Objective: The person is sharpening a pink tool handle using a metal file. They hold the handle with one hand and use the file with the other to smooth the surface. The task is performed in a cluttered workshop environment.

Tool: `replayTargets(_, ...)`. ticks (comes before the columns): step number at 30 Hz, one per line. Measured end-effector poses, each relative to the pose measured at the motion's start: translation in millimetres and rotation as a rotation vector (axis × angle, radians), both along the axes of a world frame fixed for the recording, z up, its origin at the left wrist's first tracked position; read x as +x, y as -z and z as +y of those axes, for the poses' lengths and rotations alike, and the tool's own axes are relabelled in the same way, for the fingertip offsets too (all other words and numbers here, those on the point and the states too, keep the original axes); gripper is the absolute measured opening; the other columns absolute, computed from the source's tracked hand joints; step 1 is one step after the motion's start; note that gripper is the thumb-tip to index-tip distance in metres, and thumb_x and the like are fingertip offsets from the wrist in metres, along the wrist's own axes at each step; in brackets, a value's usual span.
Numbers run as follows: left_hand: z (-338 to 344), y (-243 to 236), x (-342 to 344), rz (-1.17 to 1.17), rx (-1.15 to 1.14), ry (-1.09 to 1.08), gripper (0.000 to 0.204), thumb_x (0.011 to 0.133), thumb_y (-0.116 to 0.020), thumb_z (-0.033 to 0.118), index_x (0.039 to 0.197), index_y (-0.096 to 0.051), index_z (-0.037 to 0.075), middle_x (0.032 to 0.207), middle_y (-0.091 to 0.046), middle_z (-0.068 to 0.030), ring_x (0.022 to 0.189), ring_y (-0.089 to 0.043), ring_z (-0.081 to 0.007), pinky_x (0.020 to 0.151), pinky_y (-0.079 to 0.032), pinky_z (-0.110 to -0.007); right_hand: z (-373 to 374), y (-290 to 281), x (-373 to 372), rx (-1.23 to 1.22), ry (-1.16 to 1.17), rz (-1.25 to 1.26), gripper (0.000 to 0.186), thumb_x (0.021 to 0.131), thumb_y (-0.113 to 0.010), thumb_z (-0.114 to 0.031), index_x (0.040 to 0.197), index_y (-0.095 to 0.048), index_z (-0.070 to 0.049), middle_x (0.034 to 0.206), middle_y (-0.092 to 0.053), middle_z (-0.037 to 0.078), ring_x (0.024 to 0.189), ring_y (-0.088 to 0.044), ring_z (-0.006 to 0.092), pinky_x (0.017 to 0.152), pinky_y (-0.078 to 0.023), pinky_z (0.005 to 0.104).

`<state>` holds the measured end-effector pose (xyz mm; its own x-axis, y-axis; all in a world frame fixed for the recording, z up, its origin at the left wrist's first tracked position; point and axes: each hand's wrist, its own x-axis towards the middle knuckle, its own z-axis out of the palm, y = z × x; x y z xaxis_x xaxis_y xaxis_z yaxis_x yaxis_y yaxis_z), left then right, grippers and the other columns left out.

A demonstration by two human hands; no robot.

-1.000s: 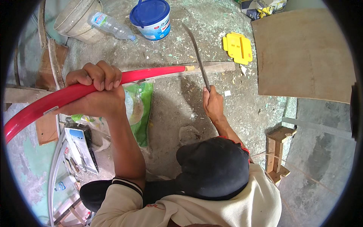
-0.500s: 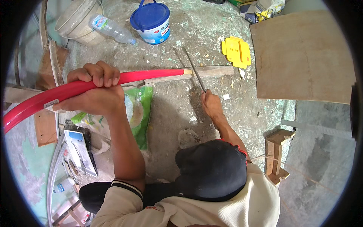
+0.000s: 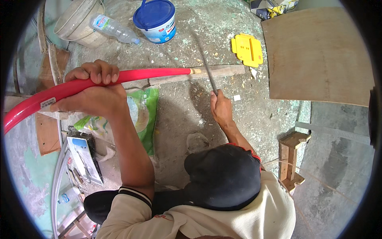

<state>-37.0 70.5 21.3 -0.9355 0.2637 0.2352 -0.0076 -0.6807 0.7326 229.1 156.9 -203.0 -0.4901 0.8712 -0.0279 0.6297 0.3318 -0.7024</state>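
You've got the red pole (image 3: 155, 73) in your left hand (image 3: 93, 100), fingers wrapped round it, pole running from the left edge across to mid-view. Your right hand (image 3: 222, 108) has its fingers closed on the handle end of a long blade (image 3: 207, 63), a bit blurred. Pole's tip (image 3: 195, 71) sits above or on the plank (image 3: 232, 70) on the floor (image 3: 175, 119); can't tell if it touches. Blade crosses just beyond the tip, looks apart from it, so no cut is being made right now. Progress: tip shows pale and bare for a short stretch, so I'd judge some trimming there is done; the visible rest of the pole is all red, sticker (image 3: 47, 102) near your left hand included. Left to do: unclear. Tip looks uneven, so maybe more shaving, but its final shape can't be read here, and the pole's far end is out of view. Pale scraps lie about on the floor, could be offcuts, can't confirm. I'd call it partway, blade work unfinished.
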Motion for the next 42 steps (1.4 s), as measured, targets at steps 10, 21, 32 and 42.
replayTargets(10, 3.3, -0.6, 0.2, -0.028, -0.010, -0.010, 0.096, 0.069, -0.015, 0.103, 0.071, -0.052, 0.014, 0.058, -0.039, -0.0001, 0.048, -0.036, -0.0131, 0.041, -0.032, -0.026, 4.5, 20.3, 6.4, -0.082, -0.007, -0.139, 0.037, 0.106, -0.046, -0.030, 0.095, -0.056, 0.005, 0.078, -0.064, 0.036, 0.075, -0.065, 0.0536, 0.070, -0.050, 0.0621)
replayTargets(21, 5.9, 0.5, 4.9, 0.045, -0.012, -0.016, 0.092, 0.079, -0.020, 0.098, 0.072, -0.052, 0.012, 0.060, -0.040, -0.0014, 0.051, -0.038, -0.0133, 0.045, -0.033, -0.026, 12.3, 36.9, 7.1, -0.177, -0.024, -0.249, 0.045, 0.106, -0.045, -0.034, 0.099, -0.061, 0.007, 0.083, -0.065, 0.037, 0.083, -0.065, 0.0553, 0.077, -0.050, 0.0619)
replayTargets(32, -14.7, 1.5, -8.1, 0.126, 0.090, 0.417, 0.081, 0.090, -0.025, 0.087, 0.061, -0.043, 0.014, 0.054, -0.035, -0.0003, 0.044, -0.029, -0.0113, 0.038, -0.024, -0.025, 8.7, 2.9, -0.7, -0.204, 0.018, -0.185, 0.041, 0.106, -0.047, -0.034, 0.102, -0.060, 0.004, 0.080, -0.065, 0.035, 0.080, -0.064, 0.0551, 0.073, -0.050, 0.0603)
replayTargets(42, -15.5, 0.4, 9.6, 0.163, 0.105, 0.438, 0.076, 0.092, -0.031, 0.082, 0.060, -0.040, 0.014, 0.053, -0.033, 0.0010, 0.043, -0.029, -0.0098, 0.039, -0.025, -0.024, 7.3, 13.0, 17.4, -0.084, -0.072, -0.179, 0.037, 0.106, -0.047, -0.032, 0.097, -0.056, 0.002, 0.072, -0.064, 0.031, 0.073, -0.063, 0.0543, 0.068, -0.049, 0.0618)
